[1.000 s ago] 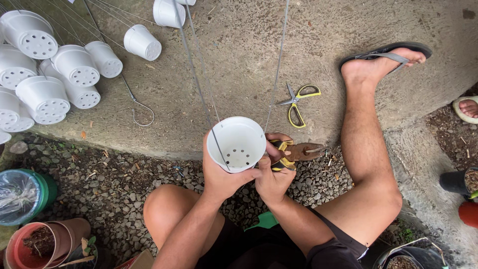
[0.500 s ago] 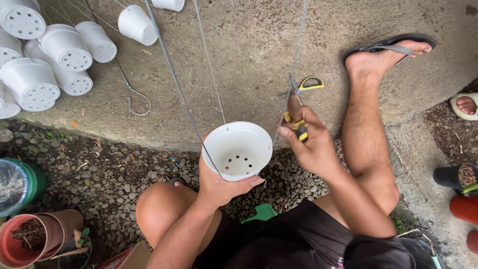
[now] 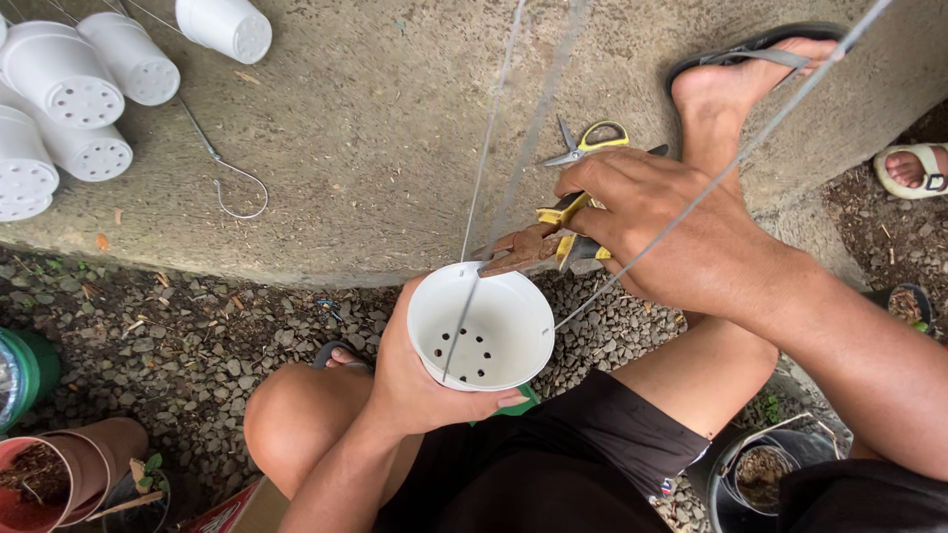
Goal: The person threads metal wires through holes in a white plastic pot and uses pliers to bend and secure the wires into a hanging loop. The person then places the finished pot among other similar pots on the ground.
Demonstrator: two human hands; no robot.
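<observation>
My left hand point(image 3: 420, 380) grips a small white plastic pot point(image 3: 482, 326) with drain holes in its bottom, held over my knee. My right hand point(image 3: 657, 222) is closed on rusty pliers with yellow handles point(image 3: 538, 242), whose jaws touch the pot's far rim. Thin wires point(image 3: 494, 148) rise from the pot toward the top of the view. Yellow-handled scissors point(image 3: 592, 143) lie on the concrete slab point(image 3: 395, 128) just beyond my right hand.
Several white pots point(image 3: 74, 99) lie on the slab at the upper left, beside a wire hook point(image 3: 232, 183). Gravel point(image 3: 178, 326) covers the ground. A terracotta pot point(image 3: 54, 474) and green container point(image 3: 25, 370) sit at left. Another person's sandalled foot point(image 3: 913, 168) is at right.
The right hand has brought the pliers from beside the scissors down to the pot's rim. The view has moved closer to the pot.
</observation>
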